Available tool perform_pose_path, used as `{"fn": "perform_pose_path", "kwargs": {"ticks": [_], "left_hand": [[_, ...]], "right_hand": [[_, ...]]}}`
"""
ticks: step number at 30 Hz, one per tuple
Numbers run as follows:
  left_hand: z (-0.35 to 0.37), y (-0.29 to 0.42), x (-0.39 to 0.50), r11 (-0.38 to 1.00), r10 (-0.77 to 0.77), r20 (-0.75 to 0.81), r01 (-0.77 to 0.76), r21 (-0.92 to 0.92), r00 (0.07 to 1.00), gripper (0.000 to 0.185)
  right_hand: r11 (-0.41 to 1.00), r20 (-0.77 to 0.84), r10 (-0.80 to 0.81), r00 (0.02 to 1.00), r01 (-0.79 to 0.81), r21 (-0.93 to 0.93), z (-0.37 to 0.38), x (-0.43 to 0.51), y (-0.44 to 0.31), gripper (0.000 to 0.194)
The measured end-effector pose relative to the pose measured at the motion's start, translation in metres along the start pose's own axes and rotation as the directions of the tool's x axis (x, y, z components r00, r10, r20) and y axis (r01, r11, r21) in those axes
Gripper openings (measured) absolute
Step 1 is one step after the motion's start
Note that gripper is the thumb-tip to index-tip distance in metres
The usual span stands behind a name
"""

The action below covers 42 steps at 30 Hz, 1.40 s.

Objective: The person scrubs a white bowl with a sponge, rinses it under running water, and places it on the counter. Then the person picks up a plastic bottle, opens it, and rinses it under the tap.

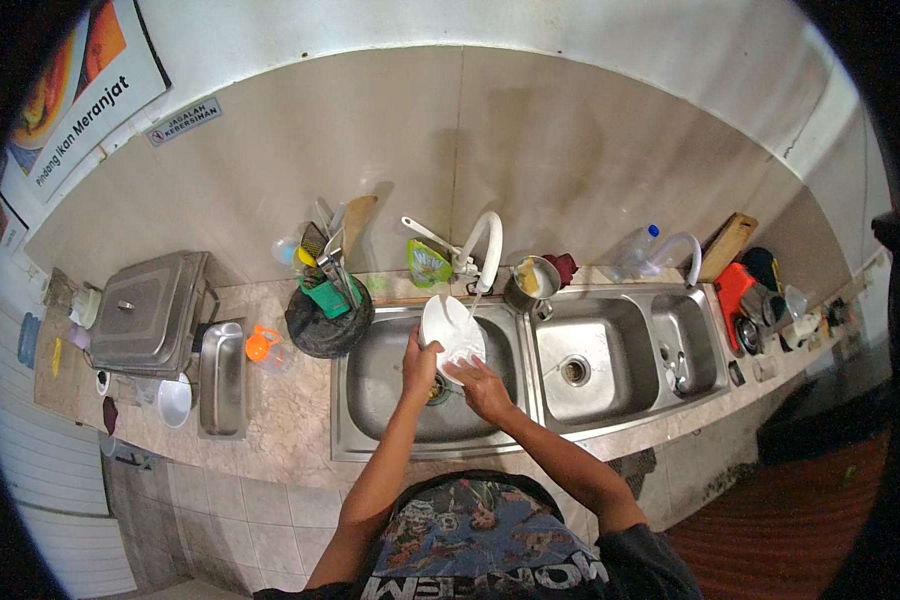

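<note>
My left hand [420, 366] grips a white bowl [442, 324] by its left side, thumb over the rim. The bowl is tilted above the large left sink basin [375, 390]. With fingers apart, my right hand [483, 388] rests against the bowl's wet inner face near its lower right side. Water runs from the white curved faucet [490, 247] onto the bowl. Below it, the basin's drain [436, 390] shows partly, with yellowish bits in it.
A metal pot [523, 297] with a yellow sponge stands behind the sinks, beside a green pouch [429, 264]. Utensils in a green holder [328, 298] sit left of the basin. Farther left are an orange-lidded jug [264, 349], a steel pan [222, 382] and a chafing dish [150, 311].
</note>
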<state>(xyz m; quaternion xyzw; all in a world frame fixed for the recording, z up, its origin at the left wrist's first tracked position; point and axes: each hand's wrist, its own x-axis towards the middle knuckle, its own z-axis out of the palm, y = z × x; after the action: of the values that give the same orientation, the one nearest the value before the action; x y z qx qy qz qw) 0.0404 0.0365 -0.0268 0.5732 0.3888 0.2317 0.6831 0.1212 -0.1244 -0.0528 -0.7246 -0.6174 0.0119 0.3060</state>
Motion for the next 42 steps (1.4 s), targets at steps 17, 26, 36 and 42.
{"fn": "perform_pose_path", "kwargs": {"ticks": [17, 26, 36, 42], "left_hand": [[0.003, 0.002, -0.009, 0.899, 0.094, -0.212, -0.175, -0.402, 0.973, 0.061], [0.003, 0.0, -0.005, 0.897, 0.12, -0.191, -0.189, -0.399, 0.974, 0.055], [-0.007, 0.004, 0.0, 0.9, 0.012, -0.094, -0.052, -0.433, 0.995, 0.046], [-0.014, 0.017, 0.009, 0.839, -0.204, 0.109, 0.231, -0.493, 0.973, 0.041]], "right_hand": [[0.981, 0.1, -0.127, 0.987, 0.14, -0.132, -0.021, 0.023, -0.004, 0.066], [0.992, 0.07, -0.118, 0.991, 0.114, 0.06, -0.019, 0.025, -0.015, 0.071], [0.985, 0.005, -0.081, 0.997, 0.081, -0.154, -0.023, 0.022, 0.001, 0.071], [0.962, 0.017, -0.116, 0.993, 0.116, -0.248, -0.037, 0.025, 0.006, 0.054]]}}
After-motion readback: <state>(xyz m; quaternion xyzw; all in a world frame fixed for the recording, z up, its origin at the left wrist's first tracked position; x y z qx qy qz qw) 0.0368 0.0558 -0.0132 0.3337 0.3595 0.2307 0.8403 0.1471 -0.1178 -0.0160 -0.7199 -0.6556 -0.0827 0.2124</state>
